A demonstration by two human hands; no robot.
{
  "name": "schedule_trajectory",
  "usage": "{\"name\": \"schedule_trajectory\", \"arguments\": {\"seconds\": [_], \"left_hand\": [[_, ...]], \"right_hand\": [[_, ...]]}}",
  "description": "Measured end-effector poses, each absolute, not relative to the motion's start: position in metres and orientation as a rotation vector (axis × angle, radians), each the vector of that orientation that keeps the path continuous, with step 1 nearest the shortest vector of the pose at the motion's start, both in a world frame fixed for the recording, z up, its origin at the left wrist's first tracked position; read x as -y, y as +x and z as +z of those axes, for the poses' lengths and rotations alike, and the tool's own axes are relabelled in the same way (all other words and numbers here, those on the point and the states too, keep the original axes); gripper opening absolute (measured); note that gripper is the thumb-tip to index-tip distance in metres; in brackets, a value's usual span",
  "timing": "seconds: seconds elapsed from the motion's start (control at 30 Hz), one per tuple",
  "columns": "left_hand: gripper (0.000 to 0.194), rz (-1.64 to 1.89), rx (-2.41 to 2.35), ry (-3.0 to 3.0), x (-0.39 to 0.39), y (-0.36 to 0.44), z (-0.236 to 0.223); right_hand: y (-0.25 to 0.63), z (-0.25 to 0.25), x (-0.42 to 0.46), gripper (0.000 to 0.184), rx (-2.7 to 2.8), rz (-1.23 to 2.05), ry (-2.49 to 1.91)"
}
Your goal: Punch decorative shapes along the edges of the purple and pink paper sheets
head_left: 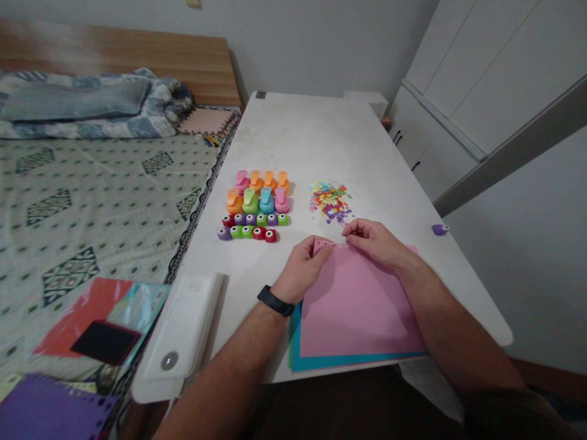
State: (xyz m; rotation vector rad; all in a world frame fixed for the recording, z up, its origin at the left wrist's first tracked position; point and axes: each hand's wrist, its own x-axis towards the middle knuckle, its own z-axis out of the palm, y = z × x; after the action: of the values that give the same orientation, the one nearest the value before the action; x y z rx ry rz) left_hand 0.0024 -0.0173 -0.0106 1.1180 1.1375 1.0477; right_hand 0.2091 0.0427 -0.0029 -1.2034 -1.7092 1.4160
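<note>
White table [298, 134] bears pink sheet [358, 305], far edge partly punched, visible remainder plain. Left hand [306, 261] pinches sheet's far-left corner; right hand [378, 244] half-curled at far edge, hold unclear. Cut-out pile [331, 200] beyond sheet.

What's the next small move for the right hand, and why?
Probably reach for the purple punch, which lies off to the right, apart from the other punches. The left hand grips the pink sheet near its far left corner, so the right hand could likely be spared. Small marks like punched holes show along the far edge.
</note>
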Motion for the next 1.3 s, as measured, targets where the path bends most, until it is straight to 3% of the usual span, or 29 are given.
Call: {"name": "schedule_trajectory", "arguments": {"seconds": [1.3], "left_hand": [[0.030,1.040,-1.119,1.044,0.0186,0.0030,-0.0065]], "right_hand": [[0.2145,0.0040,-0.0386,0.012,1.926,1.363,-1.288]]}}
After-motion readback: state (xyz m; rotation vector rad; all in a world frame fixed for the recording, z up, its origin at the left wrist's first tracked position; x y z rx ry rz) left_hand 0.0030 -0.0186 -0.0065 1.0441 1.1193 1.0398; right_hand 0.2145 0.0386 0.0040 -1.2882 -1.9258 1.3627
